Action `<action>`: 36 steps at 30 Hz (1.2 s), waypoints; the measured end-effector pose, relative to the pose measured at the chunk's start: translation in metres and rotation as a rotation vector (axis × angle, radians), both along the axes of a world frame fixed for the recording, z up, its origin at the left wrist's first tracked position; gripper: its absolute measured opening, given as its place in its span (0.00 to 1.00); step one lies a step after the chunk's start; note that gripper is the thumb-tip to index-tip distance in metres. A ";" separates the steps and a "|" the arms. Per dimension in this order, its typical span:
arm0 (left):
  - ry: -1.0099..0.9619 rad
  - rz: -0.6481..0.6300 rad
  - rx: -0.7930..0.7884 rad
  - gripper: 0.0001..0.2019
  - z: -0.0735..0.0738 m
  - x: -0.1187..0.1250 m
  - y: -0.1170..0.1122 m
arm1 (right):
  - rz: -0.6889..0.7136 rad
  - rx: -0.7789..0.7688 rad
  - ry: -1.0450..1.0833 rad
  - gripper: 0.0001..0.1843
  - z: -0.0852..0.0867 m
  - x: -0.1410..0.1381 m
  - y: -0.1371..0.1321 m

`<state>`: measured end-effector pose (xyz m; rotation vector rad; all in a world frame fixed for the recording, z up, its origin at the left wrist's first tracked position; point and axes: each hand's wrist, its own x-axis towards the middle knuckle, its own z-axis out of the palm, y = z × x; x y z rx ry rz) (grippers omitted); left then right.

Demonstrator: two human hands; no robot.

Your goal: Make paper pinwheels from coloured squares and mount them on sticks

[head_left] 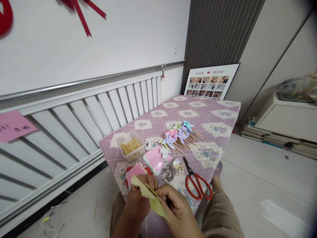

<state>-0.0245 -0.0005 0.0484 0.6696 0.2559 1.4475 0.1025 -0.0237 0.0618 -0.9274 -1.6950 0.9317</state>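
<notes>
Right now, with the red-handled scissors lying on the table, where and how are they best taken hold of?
Probably grip the scissors by the red handle loops, coming from the near side: the open loops face that way, while the dark blades point away toward the paper pinwheels. The right hand is nearer but holds pale-yellow paper.

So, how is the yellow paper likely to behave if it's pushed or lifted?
The yellow paper is probably quite flexible, since it bends between the left hand and right hand. Its edges look thin, so it should be light and may crease or tear under a hard push.
</notes>
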 end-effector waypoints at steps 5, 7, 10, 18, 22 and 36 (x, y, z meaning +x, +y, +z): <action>0.011 0.022 -0.016 0.12 0.001 0.001 -0.001 | 0.001 0.056 -0.043 0.08 -0.003 0.001 0.001; 0.015 0.029 -0.027 0.12 0.001 0.001 -0.001 | -0.005 0.062 -0.042 0.08 -0.004 0.000 0.001; 0.017 0.045 -0.051 0.13 0.001 0.002 -0.002 | -0.013 0.053 -0.028 0.06 -0.004 0.000 0.002; 0.173 0.210 -0.403 0.10 0.007 0.014 -0.008 | -0.056 -0.236 0.134 0.11 -0.006 -0.002 0.007; 0.219 0.266 -0.458 0.10 0.009 0.022 -0.006 | -0.090 -0.339 0.235 0.12 -0.021 -0.004 0.013; 0.347 0.221 -0.419 0.11 -0.006 0.024 0.002 | -0.108 -0.697 0.418 0.18 -0.045 -0.008 0.019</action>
